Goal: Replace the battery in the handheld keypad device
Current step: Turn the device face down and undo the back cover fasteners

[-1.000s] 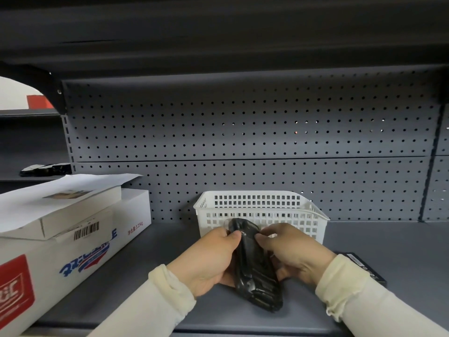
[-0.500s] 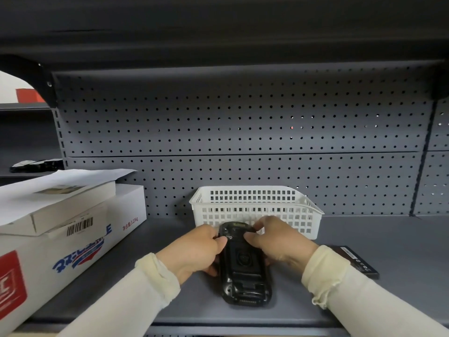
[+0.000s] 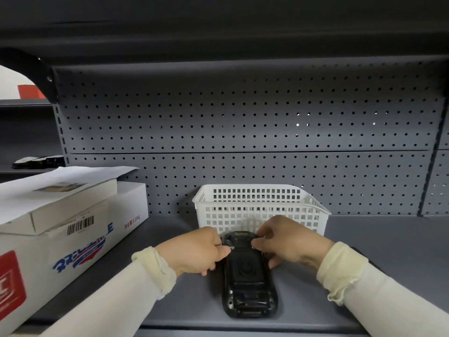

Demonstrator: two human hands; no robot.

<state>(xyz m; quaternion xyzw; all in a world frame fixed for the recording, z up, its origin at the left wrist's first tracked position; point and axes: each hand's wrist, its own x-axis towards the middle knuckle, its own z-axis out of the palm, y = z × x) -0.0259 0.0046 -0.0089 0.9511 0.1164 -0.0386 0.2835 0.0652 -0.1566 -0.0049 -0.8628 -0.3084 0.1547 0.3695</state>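
A view from above and behind two hands working on a dark grey metal shelf (image 3: 379,242). In the lower centre of the frame a black handheld device (image 3: 247,283) lies flat on the shelf, back side up, its long axis running from the bottom of the frame toward the middle. Its near end shows a row of small contacts.

The left hand (image 3: 194,251) comes in from the lower left, in a cream sleeve (image 3: 136,288), and grips the left edge of the device near its far end. The right hand (image 3: 294,242) comes in from the lower right, also in a cream sleeve, and grips the right edge at the same end. On both hands the fingers are curled together and pressed against the device, thumb tips resting on its back at the upper corners.

Just behind the hands, touching or nearly touching the far end of the device, stands a white plastic basket (image 3: 257,203) with a grid of holes in its walls. Behind the basket a grey pegboard wall (image 3: 243,132) fills the middle of the frame.

On the left side of the frame sits a large white cardboard box (image 3: 80,242) with blue lettering, a red mark and a barcode label. A smaller white box (image 3: 63,203) and a sheet of paper (image 3: 73,176) lie on top of it.
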